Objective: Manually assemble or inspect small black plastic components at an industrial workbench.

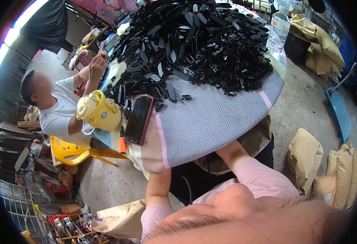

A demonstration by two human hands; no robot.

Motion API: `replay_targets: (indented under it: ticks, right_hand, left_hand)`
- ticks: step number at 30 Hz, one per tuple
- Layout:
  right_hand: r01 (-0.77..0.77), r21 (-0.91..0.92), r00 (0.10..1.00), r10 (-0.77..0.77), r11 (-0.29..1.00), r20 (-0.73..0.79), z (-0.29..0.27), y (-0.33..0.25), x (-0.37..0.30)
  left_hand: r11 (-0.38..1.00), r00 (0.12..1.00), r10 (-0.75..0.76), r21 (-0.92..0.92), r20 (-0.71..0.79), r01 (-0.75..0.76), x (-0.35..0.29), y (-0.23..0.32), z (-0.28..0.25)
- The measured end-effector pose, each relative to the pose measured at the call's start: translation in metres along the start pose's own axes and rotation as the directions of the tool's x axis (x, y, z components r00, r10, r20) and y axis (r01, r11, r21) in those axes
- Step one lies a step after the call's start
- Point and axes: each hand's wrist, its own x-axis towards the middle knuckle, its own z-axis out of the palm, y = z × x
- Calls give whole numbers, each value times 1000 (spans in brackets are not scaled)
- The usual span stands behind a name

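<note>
Black plastic clips [194, 44], a huge heap of them, cover the far half of the round table [211, 122], up around 12 o'clock. Most are long flat strips lying every which way, so there's no single direction to the pile; the loose ones at its near edge mostly run long axis toward 6 o'clock.

Starting closest: both of the person's forearms go under the table's near edge, left arm [158, 187] at about 7 o'clock, right arm [235, 156] near 5. Both hands are hidden beneath the tabletop, so I honestly can't tell if they're spread, closed or holding anything.

A bit further out, a phone [138, 119] in a red case lies face up at 9 o'clock on the cloth, long axis pointing roughly 12-to-6, slightly tilted. Just left of it sits a yellow kettle [99, 110].

Beyond that, a co-worker in a white shirt [58, 112] sits at 10 o'clock with raised hands [97, 65] at the pile's edge. A clear water bottle [278, 28] stands at 1 o'clock.
</note>
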Motion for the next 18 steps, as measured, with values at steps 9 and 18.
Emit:
replay_targets:
  ticks: [9, 18]
  right_hand:
    - [-45, -110, 997, 52, 993, 65, 2, -1, -13]
    - [-75, -249, 989, 103, 966, 102, 15, -16, -3]
  left_hand:
    - [997, 994, -31, -64, 106, 38, 9, -20, 0]
    - [988, 981, -21, -144, 195, 50, 7, -19, 5]
